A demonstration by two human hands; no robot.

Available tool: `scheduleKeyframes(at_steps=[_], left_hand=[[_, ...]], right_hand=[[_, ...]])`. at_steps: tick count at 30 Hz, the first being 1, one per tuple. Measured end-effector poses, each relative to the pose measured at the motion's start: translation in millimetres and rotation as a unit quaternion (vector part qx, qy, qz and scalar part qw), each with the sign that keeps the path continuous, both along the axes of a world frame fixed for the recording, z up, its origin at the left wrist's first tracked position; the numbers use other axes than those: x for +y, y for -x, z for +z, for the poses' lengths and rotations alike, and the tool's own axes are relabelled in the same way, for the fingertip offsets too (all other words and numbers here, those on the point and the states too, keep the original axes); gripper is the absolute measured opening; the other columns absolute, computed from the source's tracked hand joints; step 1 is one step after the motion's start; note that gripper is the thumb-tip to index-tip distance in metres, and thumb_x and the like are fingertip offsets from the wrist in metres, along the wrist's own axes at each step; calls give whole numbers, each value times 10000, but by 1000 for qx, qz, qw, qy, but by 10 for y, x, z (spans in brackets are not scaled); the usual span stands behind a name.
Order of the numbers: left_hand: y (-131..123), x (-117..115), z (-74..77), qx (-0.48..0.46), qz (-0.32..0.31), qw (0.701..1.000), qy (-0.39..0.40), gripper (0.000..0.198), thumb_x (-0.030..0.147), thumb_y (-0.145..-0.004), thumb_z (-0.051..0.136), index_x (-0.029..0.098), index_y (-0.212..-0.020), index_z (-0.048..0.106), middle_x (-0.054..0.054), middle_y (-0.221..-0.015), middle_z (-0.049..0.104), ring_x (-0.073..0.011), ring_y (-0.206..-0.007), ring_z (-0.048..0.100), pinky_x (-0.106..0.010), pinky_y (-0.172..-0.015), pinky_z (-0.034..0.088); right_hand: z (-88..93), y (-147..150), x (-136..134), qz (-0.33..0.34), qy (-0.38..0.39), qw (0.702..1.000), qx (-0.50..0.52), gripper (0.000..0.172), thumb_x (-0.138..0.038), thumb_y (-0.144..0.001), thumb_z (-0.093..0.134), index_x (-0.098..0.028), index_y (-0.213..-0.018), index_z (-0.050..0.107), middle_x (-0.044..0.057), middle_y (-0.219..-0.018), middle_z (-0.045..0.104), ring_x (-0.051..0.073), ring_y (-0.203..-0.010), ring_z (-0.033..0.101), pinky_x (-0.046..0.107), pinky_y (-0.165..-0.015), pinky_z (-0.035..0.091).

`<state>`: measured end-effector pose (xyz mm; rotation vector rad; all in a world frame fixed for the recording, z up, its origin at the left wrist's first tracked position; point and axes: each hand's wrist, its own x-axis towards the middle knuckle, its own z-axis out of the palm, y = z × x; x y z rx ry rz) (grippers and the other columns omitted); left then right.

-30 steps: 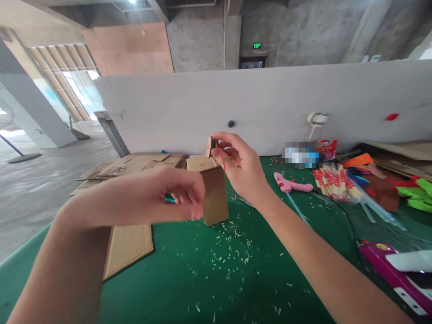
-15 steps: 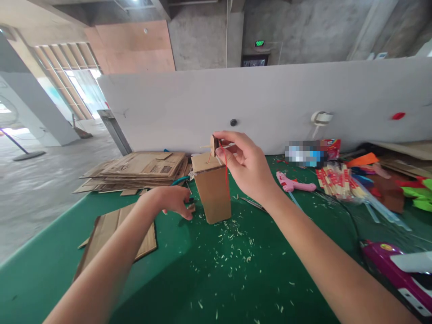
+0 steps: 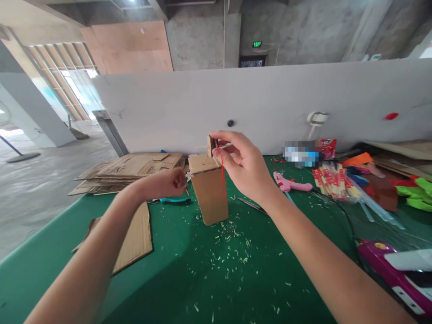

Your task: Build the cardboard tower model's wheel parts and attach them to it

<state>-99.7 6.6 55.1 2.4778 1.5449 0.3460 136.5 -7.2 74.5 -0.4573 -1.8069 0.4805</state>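
Note:
My right hand (image 3: 241, 164) pinches a small round cardboard wheel (image 3: 211, 146) above the top of an upright cardboard box (image 3: 212, 195). A thin wooden stick (image 3: 201, 147) pokes out from the wheel's left side, and a red string (image 3: 222, 173) hangs from it down the box. Left of the box, my left hand (image 3: 167, 183) is closed in a loose fist, apart from the box. Something small and thin shows at its fingertips, too small to name. Just below that hand lies a teal-handled tool (image 3: 175, 201).
Stacked cardboard sheets (image 3: 128, 168) lie at the back left, and another sheet (image 3: 137, 238) is under my left forearm. To the right are a metal-bladed tool (image 3: 251, 204), a pink glue gun (image 3: 292, 183), packaged sticks (image 3: 332, 182) and a purple device (image 3: 388, 270). Pale shavings litter the green tabletop (image 3: 189, 288).
My left hand has risen from low beside the box and moved slightly left, its fingers curling closed. The teal-handled tool now shows more fully. My right hand keeps its pinch on the wheel.

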Motion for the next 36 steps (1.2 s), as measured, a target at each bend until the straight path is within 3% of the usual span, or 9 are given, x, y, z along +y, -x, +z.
scheduleKeyframes(at_steps=[3,6,10,13,18,24,28,36], left_hand=[[113,-98,235,-119,25,989,-78,409,313,-753,566,188,-1139,506,-29,-779,638,-145,-654,578,-253,-579,458],[96,-225,366,-250,15,955,-159,348,274,-792,580,233,-1134,538,-41,-876,630,-134,-680,586,-248,-570,463],[-67,-329,396,-410,-61,890,-190,257,232,-788,621,270,-1035,561,-33,-973,600,-134,-698,605,-237,-519,489],[-153,-341,382,-457,-97,868,-167,235,223,-776,643,271,-991,564,-29,-1033,588,-161,-790,627,-272,-582,549],[-187,-343,378,-482,-140,858,-104,96,287,-851,564,241,-917,617,-49,-1155,559,-199,-912,633,-373,-751,576],[-259,-354,358,-459,-138,867,-137,164,209,-813,624,231,-965,564,-40,-1104,562,-160,-860,637,-323,-757,568],[-315,-402,373,-430,-104,887,-133,244,186,-788,629,207,-1018,551,-49,-1089,560,-147,-861,630,-298,-789,555],[-380,-412,356,-379,-74,906,-172,135,229,-758,625,175,-866,565,-83,-1114,565,-190,-976,601,-333,-829,549]], right_hand=[[-3,-3,1,-1,-2,1000,-4,230,-209,-889,492,-271,-1098,567,20,-1085,539,110,-907,569,250,-753,555],[-15,-8,8,-3,-9,1000,-6,231,-202,-885,502,-262,-1097,571,25,-1085,544,114,-923,565,261,-773,554],[-19,-5,7,-3,-10,1000,-4,248,-189,-883,505,-254,-1115,564,31,-1105,540,109,-901,568,270,-779,553],[-8,5,-3,-7,-13,1000,-3,251,-182,-883,505,-253,-1117,563,32,-1108,537,108,-897,571,275,-782,551],[3,15,-17,-13,-14,1000,-9,248,-181,-883,504,-262,-1110,561,25,-1109,543,107,-876,577,282,-776,548],[-4,18,-21,-17,-14,1000,-9,248,-184,-879,508,-252,-1112,559,30,-1108,545,110,-884,577,282,-782,541],[-5,24,-24,-13,-12,1000,-8,248,-191,-881,506,-250,-1115,558,34,-1113,542,115,-906,574,281,-789,535],[-16,19,-18,-27,-17,999,-25,247,-197,-887,498,-273,-1117,548,28,-1120,545,125,-901,575,311,-805,523]])
